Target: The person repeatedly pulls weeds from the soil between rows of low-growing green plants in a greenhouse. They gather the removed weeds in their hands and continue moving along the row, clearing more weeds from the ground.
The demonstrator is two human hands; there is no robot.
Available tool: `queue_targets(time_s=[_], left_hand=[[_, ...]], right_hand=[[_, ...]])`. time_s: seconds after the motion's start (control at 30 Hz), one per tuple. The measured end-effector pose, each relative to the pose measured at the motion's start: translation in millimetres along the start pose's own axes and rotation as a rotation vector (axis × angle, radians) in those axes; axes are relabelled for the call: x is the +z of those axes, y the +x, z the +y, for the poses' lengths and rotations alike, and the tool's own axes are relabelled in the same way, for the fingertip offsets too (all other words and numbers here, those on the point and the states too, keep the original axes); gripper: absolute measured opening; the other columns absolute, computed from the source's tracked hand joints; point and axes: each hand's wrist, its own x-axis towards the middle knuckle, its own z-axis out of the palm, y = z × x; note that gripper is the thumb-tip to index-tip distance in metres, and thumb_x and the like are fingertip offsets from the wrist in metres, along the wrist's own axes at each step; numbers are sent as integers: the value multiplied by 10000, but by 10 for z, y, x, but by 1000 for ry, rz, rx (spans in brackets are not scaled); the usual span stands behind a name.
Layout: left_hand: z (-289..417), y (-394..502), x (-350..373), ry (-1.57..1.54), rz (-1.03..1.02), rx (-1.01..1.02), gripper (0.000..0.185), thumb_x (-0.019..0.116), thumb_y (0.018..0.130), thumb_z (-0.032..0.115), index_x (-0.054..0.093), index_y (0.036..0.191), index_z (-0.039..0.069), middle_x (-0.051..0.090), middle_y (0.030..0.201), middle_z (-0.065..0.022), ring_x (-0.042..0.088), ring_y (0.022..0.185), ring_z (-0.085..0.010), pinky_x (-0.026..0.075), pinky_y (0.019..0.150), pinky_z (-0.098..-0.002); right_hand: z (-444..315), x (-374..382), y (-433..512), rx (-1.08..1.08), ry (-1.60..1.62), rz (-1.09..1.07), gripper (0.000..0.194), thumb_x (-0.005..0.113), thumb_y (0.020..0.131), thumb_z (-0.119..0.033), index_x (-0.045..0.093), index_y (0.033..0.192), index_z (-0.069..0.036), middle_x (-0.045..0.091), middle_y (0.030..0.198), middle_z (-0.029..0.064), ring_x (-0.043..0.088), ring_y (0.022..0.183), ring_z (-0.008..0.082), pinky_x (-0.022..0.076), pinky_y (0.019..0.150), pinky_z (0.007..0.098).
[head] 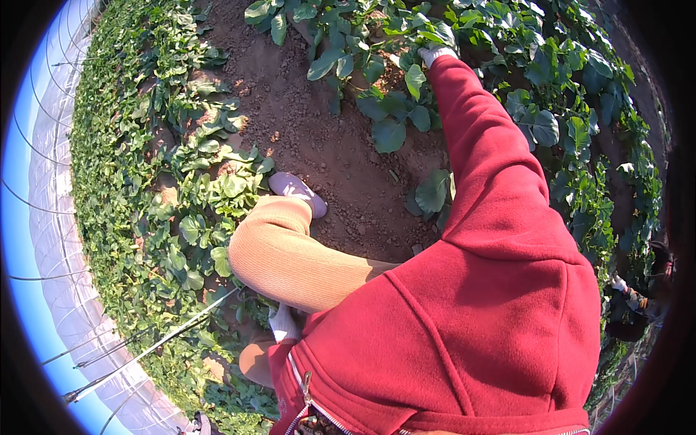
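Note:
My right arm, in a red fleece sleeve, stretches out to a row of broad-leaved plants point(389, 136). The white-gloved right hand point(436, 54) is in among the leaves, its fingertips partly covered by foliage, so its grip cannot be made out. Under my bent right knee, my left hand point(283, 324) in a white glove is close to low green leaves and stems. The thigh and sleeve hide part of it, and what it holds is unclear. I am crouched, with a pale lilac shoe point(298, 193) on the bare soil point(359, 174) between the rows.
Dense leafy plants point(163, 255) cover the ground ahead of my knees. A thin white pole point(163, 341) slants from them towards a plastic-covered hoop structure point(60, 217). At the far right, another person's gloved hand point(618, 283) shows beside the crop.

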Motion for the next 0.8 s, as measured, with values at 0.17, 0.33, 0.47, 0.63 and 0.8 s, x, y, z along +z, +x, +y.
queue_targets(time_s=[0.17,0.33,0.47,0.63,0.8], left_hand=[[-95,69,-74,4,-8,-24,169,654,955,109,610,1110,58,681,926,-52,660,789,-161,529,651,-284],[-142,89,-96,10,-15,-21,169,651,959,112,612,1113,55,684,935,-54,662,797,-159,529,656,-283],[-128,145,-46,21,-43,-15,170,648,962,113,613,1116,52,687,942,-56,663,802,-158,528,659,-283],[-146,108,-86,29,-24,-16,171,645,966,116,616,1120,48,690,950,-58,665,810,-156,528,663,-282],[-145,152,-74,33,-39,-20,173,641,969,118,618,1124,44,692,958,-60,666,817,-155,527,668,-282]], right_hand=[[29,-54,-56,-75,-10,-37,492,655,898,-406,671,1267,-80,629,1344,167,552,1279,345,413,1088,398],[-91,-281,-178,-118,-104,-156,468,617,947,-397,634,1313,-105,645,1304,183,593,1223,373,453,1044,426],[50,-223,-66,160,409,-129,463,605,955,-385,624,1323,-105,635,1322,173,585,1236,365,451,1045,424],[-67,-113,-165,-43,36,-86,494,602,949,-411,622,1322,-87,659,1275,204,631,1160,376,480,1003,431],[-31,1,-38,158,288,-130,423,678,854,-390,705,1112,-57,744,897,143,700,798,305,531,744,414]])
